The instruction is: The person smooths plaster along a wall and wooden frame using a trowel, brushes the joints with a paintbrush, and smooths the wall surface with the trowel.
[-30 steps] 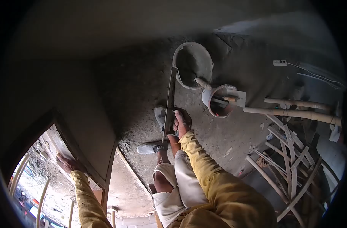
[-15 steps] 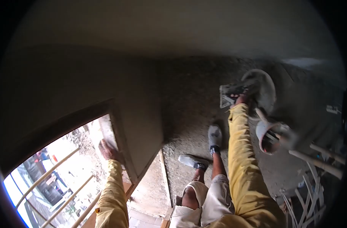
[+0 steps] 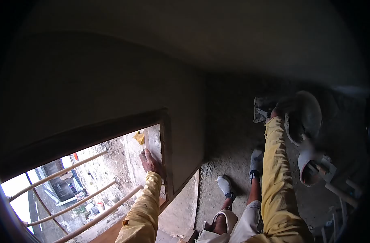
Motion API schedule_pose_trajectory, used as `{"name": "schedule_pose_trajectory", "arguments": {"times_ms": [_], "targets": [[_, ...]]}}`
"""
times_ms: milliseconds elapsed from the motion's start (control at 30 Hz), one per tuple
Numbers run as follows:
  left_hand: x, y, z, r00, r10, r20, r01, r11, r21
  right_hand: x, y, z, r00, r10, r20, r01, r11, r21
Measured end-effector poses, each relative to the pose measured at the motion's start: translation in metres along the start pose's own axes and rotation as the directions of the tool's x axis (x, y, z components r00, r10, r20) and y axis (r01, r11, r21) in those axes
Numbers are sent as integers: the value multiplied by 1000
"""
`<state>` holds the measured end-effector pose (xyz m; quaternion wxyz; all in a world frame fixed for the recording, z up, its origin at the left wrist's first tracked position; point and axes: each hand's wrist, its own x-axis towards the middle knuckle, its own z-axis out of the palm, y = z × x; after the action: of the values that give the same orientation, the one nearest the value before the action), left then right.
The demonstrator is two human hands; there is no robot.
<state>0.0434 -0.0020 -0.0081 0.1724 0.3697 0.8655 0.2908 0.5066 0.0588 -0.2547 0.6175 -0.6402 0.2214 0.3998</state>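
My left hand (image 3: 151,163) rests against the side edge of the window opening (image 3: 164,139), its fingers apart. A small yellow object (image 3: 139,137) is on the ledge just beyond its fingertips. Out to the right, my right hand (image 3: 276,112) grips a flat, mortar-stained trowel (image 3: 261,110); its fingers are partly lost in shadow. Beside that hand lies a large round pan (image 3: 308,115) on the floor. A bucket (image 3: 308,172) with tools in it stands below the pan.
Wooden poles (image 3: 80,206) cross the bright opening at the lower left. Dark walls (image 3: 185,121) meet above the floor. Sticks (image 3: 342,195) lie at the lower right. My shoes (image 3: 225,185) are on the dusty floor.
The view has shifted, so the window, pan and bucket appear farther right and lower. My left hand stays at the opening's edge, and my right hand still has the trowel.
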Motion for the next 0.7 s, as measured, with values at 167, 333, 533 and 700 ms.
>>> {"name": "schedule_pose_trajectory", "arguments": {"times_ms": [167,333,533,700], "targets": [[7,-8,-9,1000,15,24,-18,994,106,-148,-11,1,886,294,359,-254,955,-155],[6,-1,-12,997,48,54,-57,984,172,-245,28,-16,848,189,495,24,920,-391],[6,-5,-12,997,-7,71,-3,991,136,-261,97,11,785,386,484,-112,858,-502],[5,5,-12,997,-31,71,20,989,149,-228,135,64,630,519,578,-294,848,-441]]}}
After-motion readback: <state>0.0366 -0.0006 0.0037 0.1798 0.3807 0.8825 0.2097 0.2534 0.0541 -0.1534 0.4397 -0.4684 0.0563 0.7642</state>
